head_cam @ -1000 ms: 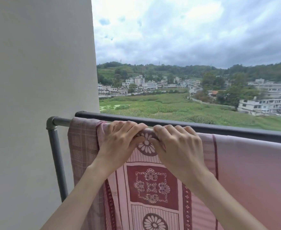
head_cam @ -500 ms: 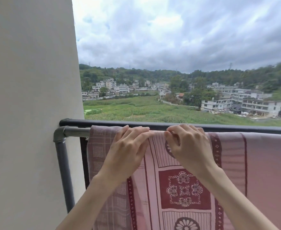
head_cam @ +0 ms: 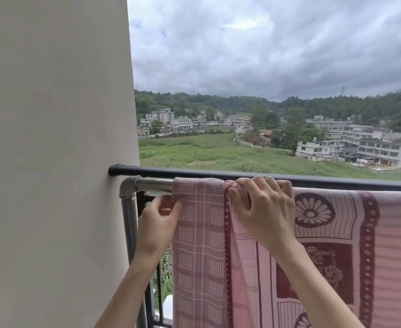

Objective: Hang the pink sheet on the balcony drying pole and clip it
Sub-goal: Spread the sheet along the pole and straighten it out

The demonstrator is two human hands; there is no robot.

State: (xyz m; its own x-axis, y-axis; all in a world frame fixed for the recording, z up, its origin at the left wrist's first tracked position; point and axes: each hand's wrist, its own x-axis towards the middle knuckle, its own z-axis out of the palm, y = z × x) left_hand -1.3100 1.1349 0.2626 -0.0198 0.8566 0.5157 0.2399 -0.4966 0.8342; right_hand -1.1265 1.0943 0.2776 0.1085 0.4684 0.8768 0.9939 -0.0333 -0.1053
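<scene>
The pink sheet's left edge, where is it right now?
In the head view, the pink sheet hangs over the silver drying pole; its left edge lies near the pole's elbow by the wall, pinched by the left hand.

Both forearms raised, left hand (head_cam: 158,217) in a thumb-and-finger pinch, right hand (head_cam: 264,209) knuckles-up, fingers curled in a grip.

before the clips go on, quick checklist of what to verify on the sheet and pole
1. pink sheet draped over the drying pole: ok
2. left hand pinches the sheet's left edge: ok
3. right hand grips the bunched fold on top of the pole: ok
4. top edge smoothed flat: not ok, a fold is gathered under the right hand
5. clip within reach: cannot tell, none in view
6. far side hanging evenly: cannot tell, hidden
</scene>
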